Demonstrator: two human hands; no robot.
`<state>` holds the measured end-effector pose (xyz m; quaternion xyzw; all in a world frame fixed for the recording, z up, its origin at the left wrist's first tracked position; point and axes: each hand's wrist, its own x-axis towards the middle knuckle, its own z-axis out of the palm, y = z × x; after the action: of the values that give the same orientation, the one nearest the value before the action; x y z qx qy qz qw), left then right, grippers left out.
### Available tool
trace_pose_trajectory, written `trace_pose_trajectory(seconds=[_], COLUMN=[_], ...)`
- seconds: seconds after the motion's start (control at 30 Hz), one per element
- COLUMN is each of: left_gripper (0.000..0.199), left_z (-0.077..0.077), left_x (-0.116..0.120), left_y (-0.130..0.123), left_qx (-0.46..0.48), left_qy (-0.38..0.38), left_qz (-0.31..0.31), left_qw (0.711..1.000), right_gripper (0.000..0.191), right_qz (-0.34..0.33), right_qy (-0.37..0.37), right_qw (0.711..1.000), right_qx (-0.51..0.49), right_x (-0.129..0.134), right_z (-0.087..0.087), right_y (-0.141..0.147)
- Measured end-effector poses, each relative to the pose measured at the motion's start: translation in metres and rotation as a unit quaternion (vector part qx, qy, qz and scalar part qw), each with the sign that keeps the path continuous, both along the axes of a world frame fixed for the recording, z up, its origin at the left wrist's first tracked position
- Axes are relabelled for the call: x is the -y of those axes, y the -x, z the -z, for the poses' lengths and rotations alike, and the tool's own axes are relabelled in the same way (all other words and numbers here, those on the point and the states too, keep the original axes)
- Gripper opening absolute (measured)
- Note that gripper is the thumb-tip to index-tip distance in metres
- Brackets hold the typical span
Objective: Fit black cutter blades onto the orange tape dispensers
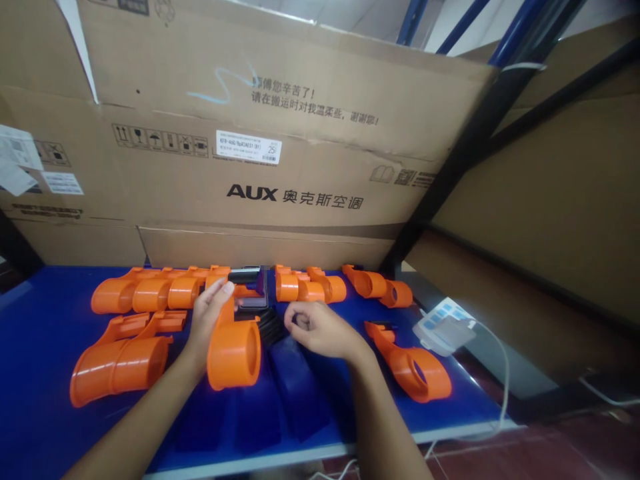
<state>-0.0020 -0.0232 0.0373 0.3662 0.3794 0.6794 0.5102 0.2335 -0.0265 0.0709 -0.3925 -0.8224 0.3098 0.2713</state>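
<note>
My left hand point(213, 310) is closed around the arm of an orange plastic tape dispenser point(234, 357), with its wide ring hanging below the fingers, towards me. My right hand point(320, 328) is to the right of it, fingers curled in towards the thumb; whether something small is pinched there I cannot make out. Between the hands lies a stack of black strips point(271, 326). Behind them stands a grey tray point(256, 301), partly hidden by a black piece with a pale toothed edge point(245, 275).
Orange dispensers stand in rows at the left point(117, 365), back point(311, 291) and right point(419, 375) of the blue tabletop point(30, 347). A white device point(444, 327) with a cable sits at the right edge. A large cardboard sheet point(175, 173) rises behind, beside a dark metal post point(450, 167).
</note>
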Motion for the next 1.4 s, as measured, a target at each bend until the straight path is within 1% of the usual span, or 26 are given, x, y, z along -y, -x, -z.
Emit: trace_pose_trajectory(seconds=[0.07, 0.1, 0.17, 0.2, 0.23, 0.33, 0.43, 0.53, 0.67, 0.77, 0.9, 1.07, 1.2, 1.3, 1.4], left_gripper=[0.039, 0.039, 0.039, 0.038, 0.038, 0.04, 0.042, 0.037, 0.032, 0.032, 0.031, 0.032, 0.034, 0.035, 0.037], left_z=[-0.003, -0.005, -0.007, -0.007, -0.007, -0.004, 0.001, 0.002, 0.0, 0.001, 0.003, 0.0, -0.002, -0.003, -0.002], left_x=[0.005, 0.008, 0.014, 0.017, 0.019, 0.023, 0.023, 0.023, 0.024, 0.025, 0.025, 0.025, 0.021, 0.016, 0.014], left_y=[-0.005, -0.007, -0.013, -0.016, -0.018, -0.023, -0.026, -0.026, -0.025, -0.025, -0.026, -0.025, -0.024, -0.022, -0.021], left_qx=[-0.033, -0.046, -0.053, -0.052, -0.051, -0.056, -0.06, -0.066, -0.096, -0.108, -0.098, -0.079, -0.026, 0.032, 0.051], left_qy=[-0.021, -0.031, -0.039, -0.041, -0.04, -0.035, -0.022, -0.012, 0.003, 0.008, 0.006, 0.017, 0.048, 0.073, 0.087], left_qz=[0.009, 0.017, 0.04, 0.053, 0.063, 0.087, 0.114, 0.134, 0.132, 0.129, 0.139, 0.153, 0.153, 0.154, 0.152], left_qw=[0.999, 0.998, 0.997, 0.996, 0.996, 0.994, 0.991, 0.989, 0.987, 0.986, 0.985, 0.985, 0.987, 0.985, 0.983], right_gripper=[0.01, 0.02, 0.048, 0.058, 0.063, 0.057, 0.048, 0.043, 0.044, 0.044, 0.045, 0.045, 0.048, 0.05, 0.049], right_qz=[0.01, 0.015, 0.024, 0.031, 0.041, 0.086, 0.122, 0.12, 0.118, 0.1, 0.077, 0.062, 0.046, 0.034, 0.027], right_qy=[-0.019, -0.034, -0.078, -0.105, -0.134, -0.214, -0.273, -0.318, -0.367, -0.38, -0.383, -0.358, -0.329, -0.34, -0.36], right_qw=[0.999, 0.998, 0.993, 0.99, 0.986, 0.97, 0.951, 0.939, 0.922, 0.919, 0.92, 0.932, 0.943, 0.94, 0.932], right_qx=[-0.037, -0.058, -0.085, -0.089, -0.087, -0.077, -0.074, -0.056, -0.024, -0.017, -0.014, -0.02, -0.013, -0.001, 0.01], right_x=[0.0, 0.001, 0.002, 0.003, 0.004, 0.004, 0.005, 0.005, 0.005, 0.005, 0.005, 0.005, 0.001, -0.002, -0.004], right_z=[0.001, 0.002, 0.005, 0.008, 0.01, 0.019, 0.024, 0.027, 0.03, 0.031, 0.033, 0.033, 0.027, 0.023, 0.023], right_y=[0.005, 0.008, 0.015, 0.019, 0.022, 0.027, 0.03, 0.034, 0.039, 0.039, 0.036, 0.034, 0.03, 0.028, 0.029])
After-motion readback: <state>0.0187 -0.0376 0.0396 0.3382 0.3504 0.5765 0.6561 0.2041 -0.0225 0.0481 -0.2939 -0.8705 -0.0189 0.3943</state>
